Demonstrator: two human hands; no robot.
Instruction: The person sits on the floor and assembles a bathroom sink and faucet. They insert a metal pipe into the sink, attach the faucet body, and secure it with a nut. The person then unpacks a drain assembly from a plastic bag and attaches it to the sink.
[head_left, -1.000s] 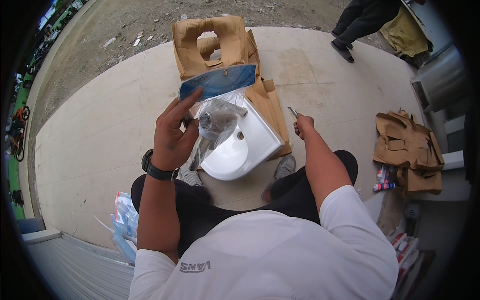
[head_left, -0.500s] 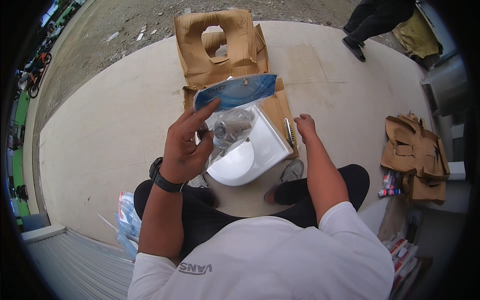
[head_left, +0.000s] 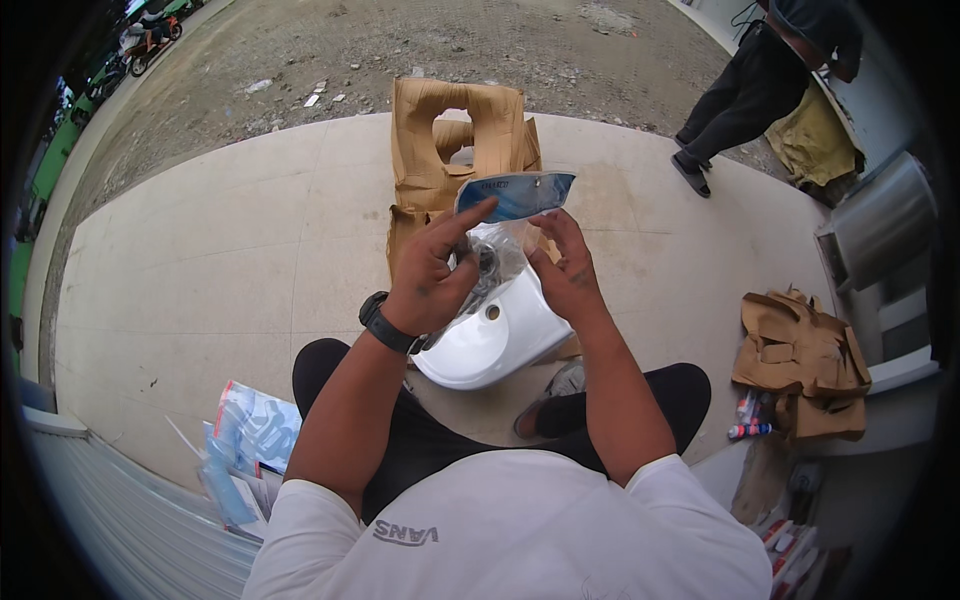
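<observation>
A clear plastic bag (head_left: pixel 508 246) with a blue header card (head_left: pixel 520 196) hangs in front of me, a grey metallic-looking fitting showing inside it. My left hand (head_left: pixel 430 285) is closed on the bag's left side, its index finger stretched along the card. At the bag's right edge, my right hand (head_left: pixel 568 270) pinches the plastic below the card. Beneath both hands lies a white ceramic washbasin (head_left: pixel 478 348) with a round hole, between my feet. The cardboard under the basin is mostly hidden by it and by my hands.
Torn cardboard (head_left: pixel 410 150) with an oval cutout stands beyond the basin. Plastic packets (head_left: pixel 258 428) lie left of my knee. More folded cardboard (head_left: pixel 800 345) and small bottles (head_left: pixel 752 415) sit at right. Another person (head_left: pixel 745 95) stands at the far right, on the pale floor's edge.
My right hand has come up from beside the basin to the bag's right edge. The bag and my left hand appear farther right. My view has tilted up, showing more of the other person.
</observation>
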